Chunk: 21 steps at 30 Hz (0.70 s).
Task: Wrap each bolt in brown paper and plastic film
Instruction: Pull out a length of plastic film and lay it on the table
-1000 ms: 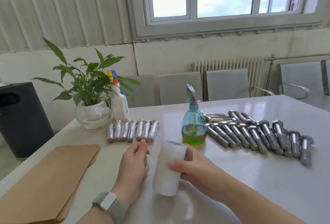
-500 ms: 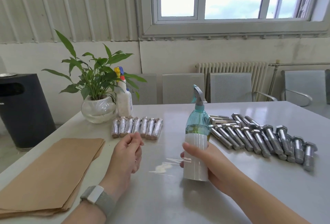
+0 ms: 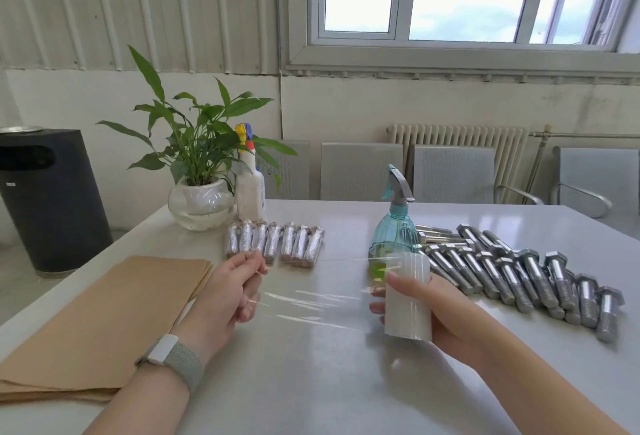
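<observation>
My right hand point(image 3: 440, 310) grips a white roll of plastic film point(image 3: 408, 296), held upright above the table. My left hand point(image 3: 228, 292) pinches the free end of the film, and a clear sheet point(image 3: 311, 299) stretches between my hands. Several bare steel bolts point(image 3: 512, 271) lie in a row on the right. Several wrapped bolts point(image 3: 273, 242) lie side by side at the back middle. A stack of brown paper point(image 3: 104, 323) lies flat on the left.
A teal spray bottle point(image 3: 394, 223) stands just behind the roll. A potted plant point(image 3: 201, 202) and a white spray bottle point(image 3: 250, 188) stand at the back left. A black bin point(image 3: 52, 199) stands off the table's left; grey chairs point(image 3: 453, 174) line the far edge.
My hands have drawn apart, the left going left with the film's end. A longer clear sheet now spans between them. The roll stays upright in my right hand.
</observation>
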{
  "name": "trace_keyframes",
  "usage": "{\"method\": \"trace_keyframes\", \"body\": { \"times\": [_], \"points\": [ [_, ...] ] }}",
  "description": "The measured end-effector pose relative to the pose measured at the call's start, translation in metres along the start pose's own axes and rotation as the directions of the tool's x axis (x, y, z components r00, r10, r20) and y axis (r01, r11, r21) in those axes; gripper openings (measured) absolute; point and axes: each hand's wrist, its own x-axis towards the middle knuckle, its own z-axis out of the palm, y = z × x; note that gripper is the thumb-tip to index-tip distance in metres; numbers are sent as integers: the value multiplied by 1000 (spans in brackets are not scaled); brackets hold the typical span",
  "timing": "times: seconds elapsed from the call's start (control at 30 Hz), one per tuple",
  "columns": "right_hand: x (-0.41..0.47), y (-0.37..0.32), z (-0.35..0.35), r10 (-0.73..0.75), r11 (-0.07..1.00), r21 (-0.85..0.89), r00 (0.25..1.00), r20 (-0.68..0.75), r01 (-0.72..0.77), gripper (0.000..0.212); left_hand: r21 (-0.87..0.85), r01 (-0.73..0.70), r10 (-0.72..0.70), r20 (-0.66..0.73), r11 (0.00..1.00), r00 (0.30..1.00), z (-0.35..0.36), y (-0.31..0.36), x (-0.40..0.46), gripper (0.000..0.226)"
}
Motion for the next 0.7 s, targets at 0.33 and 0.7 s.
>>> {"method": "trace_keyframes", "body": {
  "times": [0.33, 0.7],
  "points": [
    [0, -11, -31, 90, 996, 3, 996, 17, -90, 60, 89, -5, 6, -16, 996, 1000, -28, 0, 14, 33],
    [4, -12, -42, 128, 992, -12, 991, -25, -128, 50, 668, -113, 239, -99, 736, 966, -50, -11, 25, 45]
  ]
}}
